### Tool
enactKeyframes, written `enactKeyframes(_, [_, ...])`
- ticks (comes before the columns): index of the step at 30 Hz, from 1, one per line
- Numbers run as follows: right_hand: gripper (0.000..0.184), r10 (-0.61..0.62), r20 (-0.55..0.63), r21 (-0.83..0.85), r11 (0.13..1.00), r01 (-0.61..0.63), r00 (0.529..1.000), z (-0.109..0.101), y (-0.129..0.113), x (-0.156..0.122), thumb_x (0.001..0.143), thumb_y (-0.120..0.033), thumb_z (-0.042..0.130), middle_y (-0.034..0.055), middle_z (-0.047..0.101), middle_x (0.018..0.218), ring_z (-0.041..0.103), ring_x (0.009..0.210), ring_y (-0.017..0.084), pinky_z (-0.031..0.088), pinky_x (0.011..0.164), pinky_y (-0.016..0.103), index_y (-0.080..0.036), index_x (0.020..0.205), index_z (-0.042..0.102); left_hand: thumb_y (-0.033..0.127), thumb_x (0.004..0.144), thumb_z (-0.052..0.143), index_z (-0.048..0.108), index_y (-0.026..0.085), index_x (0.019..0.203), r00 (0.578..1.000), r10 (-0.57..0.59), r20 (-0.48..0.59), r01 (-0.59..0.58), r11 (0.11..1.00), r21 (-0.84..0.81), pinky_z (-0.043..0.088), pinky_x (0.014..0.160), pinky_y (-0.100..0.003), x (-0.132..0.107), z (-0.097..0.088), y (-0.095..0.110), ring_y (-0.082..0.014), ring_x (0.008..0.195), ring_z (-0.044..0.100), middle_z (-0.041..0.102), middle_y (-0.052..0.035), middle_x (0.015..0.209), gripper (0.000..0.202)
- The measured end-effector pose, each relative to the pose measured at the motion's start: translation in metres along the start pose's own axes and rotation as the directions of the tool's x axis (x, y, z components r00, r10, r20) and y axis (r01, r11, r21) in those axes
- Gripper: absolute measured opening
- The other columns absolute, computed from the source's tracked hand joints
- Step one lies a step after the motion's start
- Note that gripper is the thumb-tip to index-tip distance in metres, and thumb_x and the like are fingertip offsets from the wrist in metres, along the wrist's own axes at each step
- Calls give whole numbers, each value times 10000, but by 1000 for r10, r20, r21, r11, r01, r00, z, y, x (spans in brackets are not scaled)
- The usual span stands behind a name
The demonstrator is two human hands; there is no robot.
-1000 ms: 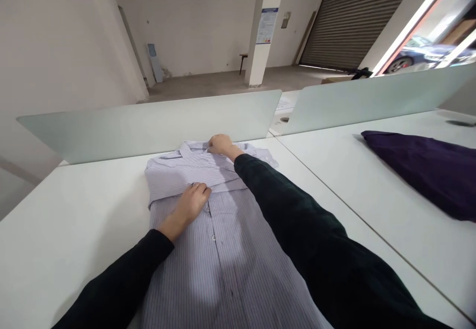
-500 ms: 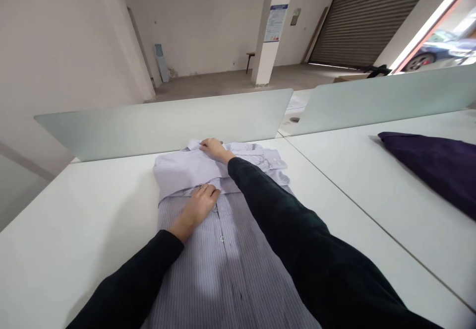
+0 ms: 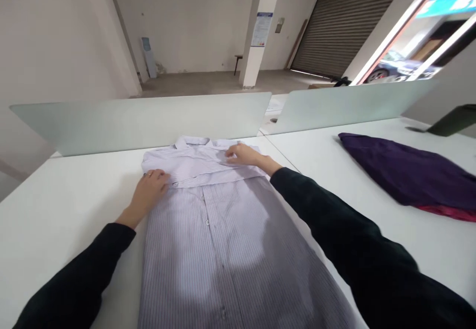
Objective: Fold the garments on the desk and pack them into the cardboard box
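A pale lilac striped button shirt [image 3: 223, 239] lies flat on the white table [image 3: 67, 210], collar at the far end. A sleeve is folded crosswise over the chest. My left hand [image 3: 150, 187] rests on the left end of that fold, fingers bent and pressing the cloth. Over on the right part of the fold, my right hand [image 3: 247, 156] lies flat with its fingers stretched out. Both arms wear dark sleeves.
Frosted glass dividers [image 3: 148, 120] stand along the table's far edge. A dark purple garment [image 3: 401, 172] lies on the neighbouring table at the right. Beyond are a concrete floor, a white pillar [image 3: 256, 31] and a roller shutter.
My left hand slid from the shirt's middle to the fold's left end. My right hand moved from the collar down and to the right, flattening the folded sleeve.
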State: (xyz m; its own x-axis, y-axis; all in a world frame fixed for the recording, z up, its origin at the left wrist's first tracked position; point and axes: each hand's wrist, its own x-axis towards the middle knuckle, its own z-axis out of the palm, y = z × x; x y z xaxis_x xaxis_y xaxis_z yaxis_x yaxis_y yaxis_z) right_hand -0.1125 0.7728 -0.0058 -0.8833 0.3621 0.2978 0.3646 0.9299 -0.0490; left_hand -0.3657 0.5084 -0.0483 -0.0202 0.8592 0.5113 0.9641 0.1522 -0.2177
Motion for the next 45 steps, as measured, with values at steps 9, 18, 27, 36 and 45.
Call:
enactKeyframes(9, [291,131,-30,-385,913,-132,991,26,14,-51,873,-97,474,135,684,1103,601,1055,246,309,995,409,-135,1070,686,207,921,410,678,161,1071,992,-22,125,27,999,-40,501,844,-411,0,0,-5,-284,963,629,671,-123,1033,311])
enactKeyframes(18, [269,-65,-233,-384,923,-30,970,28,33,-79,872,-38,457,86,675,933,574,917,208,246,1060,425,-160,925,691,150,925,371,689,170,1055,995,72,-69,-73,997,-14,501,816,-403,-31,1,-39,-276,936,630,672,-142,1031,344])
enactKeyframes(27, [258,-125,-141,-287,955,80,982,34,44,-90,845,-60,493,105,695,929,595,893,211,435,844,326,-157,903,725,98,869,368,697,173,1070,988,119,95,-113,991,-69,515,848,-418,-39,11,-26,-269,952,650,688,-139,1031,393])
enactKeyframes(36, [332,-54,-243,-44,998,44,969,14,-2,-156,827,-80,507,141,681,1173,619,1095,266,498,957,442,-141,1094,694,330,938,336,693,171,1080,997,15,73,2,974,-225,487,942,-462,-93,-37,17,-288,1070,612,662,-145,1144,415])
enactKeyframes(45, [174,53,42,681,729,-68,998,-23,-179,-342,909,-260,578,60,739,920,698,821,186,555,723,298,-257,986,734,586,773,620,768,336,880,701,-78,709,695,298,-654,553,738,-317,-261,-137,156,-230,776,670,740,-37,849,309])
